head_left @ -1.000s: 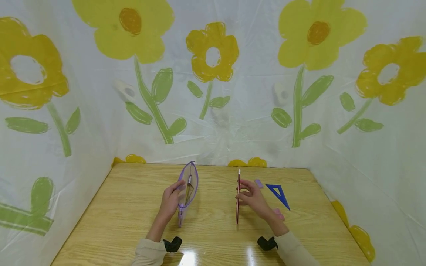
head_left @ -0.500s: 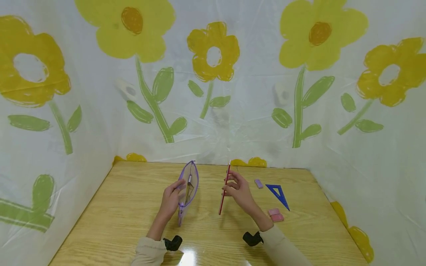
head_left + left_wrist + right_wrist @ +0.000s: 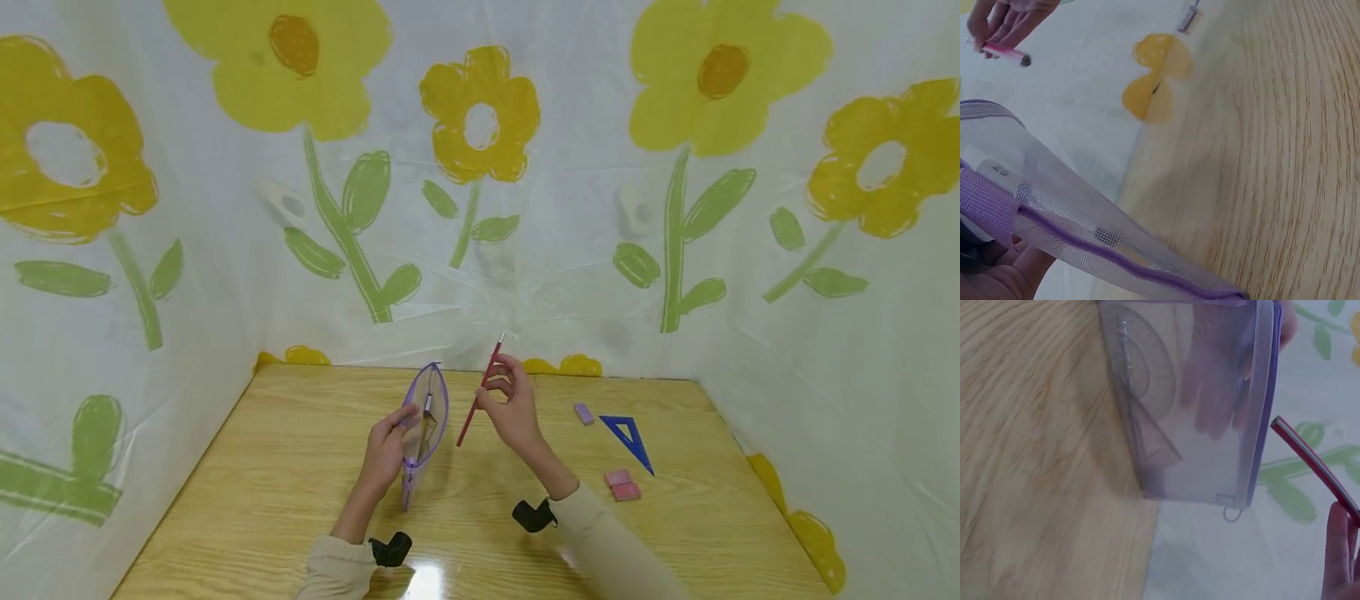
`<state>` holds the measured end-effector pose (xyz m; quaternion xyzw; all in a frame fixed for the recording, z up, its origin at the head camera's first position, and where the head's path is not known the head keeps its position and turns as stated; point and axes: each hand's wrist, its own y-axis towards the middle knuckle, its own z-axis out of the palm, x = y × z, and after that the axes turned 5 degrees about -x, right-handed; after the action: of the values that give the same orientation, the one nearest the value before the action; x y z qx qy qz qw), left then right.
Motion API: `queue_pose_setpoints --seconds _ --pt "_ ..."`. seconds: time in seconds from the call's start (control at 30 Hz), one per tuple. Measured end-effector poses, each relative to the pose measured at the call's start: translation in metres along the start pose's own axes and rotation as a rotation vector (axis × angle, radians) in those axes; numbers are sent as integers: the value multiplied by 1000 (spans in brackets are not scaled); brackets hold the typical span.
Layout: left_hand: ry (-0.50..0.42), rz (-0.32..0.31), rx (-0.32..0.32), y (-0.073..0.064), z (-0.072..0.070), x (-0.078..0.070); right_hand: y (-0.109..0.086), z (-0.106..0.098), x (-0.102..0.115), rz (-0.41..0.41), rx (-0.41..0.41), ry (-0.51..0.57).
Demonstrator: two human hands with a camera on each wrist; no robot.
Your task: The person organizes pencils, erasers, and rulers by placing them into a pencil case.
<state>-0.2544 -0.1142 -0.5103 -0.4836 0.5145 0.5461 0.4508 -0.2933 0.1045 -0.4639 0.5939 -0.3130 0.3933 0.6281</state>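
Observation:
My left hand (image 3: 385, 450) grips a purple mesh zip pencil case (image 3: 442, 417) by its left side, its mouth gaping upward. Through the mesh in the right wrist view, a protractor (image 3: 1154, 369) and a set square (image 3: 1150, 434) show inside the case. My right hand (image 3: 513, 402) pinches a red pencil (image 3: 470, 423) between thumb and fingers. The pencil slants, its silvery end up and away, its lower end close to the right side of the case's opening. In the left wrist view the right hand (image 3: 1013, 22) with the pencil appears beyond the case.
On the wooden table (image 3: 300, 467) to the right lie a blue set square (image 3: 628, 443), a small purple eraser (image 3: 583, 414) and two pink erasers (image 3: 622, 485) side by side. A white flowered sheet (image 3: 525, 283) encloses the table's back and sides.
My right hand has carried the pencil left and upward toward the pencil case, tilting it from upright to slanted. The pink erasers are now fully uncovered. The left hand and case stay put.

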Motion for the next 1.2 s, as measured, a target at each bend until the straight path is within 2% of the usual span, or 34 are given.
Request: queue_pose_setpoints --seconds 0.17,0.33,0.6,0.87,1.2 --pt "-5 -15 6 -3 -1 2 2 16 1 -20 -66 26" --pt "-4 -13 4 -4 -1 5 4 31 -2 -42 -86 31" --pt "-36 -14 -3 -2 0 2 -4 54 -12 -19 -15 -27" --pt "-12 17 10 1 -2 0 -20 66 13 -15 113 -96" --pt "-21 9 -11 -1 -2 -1 -26 70 19 27 141 -148"
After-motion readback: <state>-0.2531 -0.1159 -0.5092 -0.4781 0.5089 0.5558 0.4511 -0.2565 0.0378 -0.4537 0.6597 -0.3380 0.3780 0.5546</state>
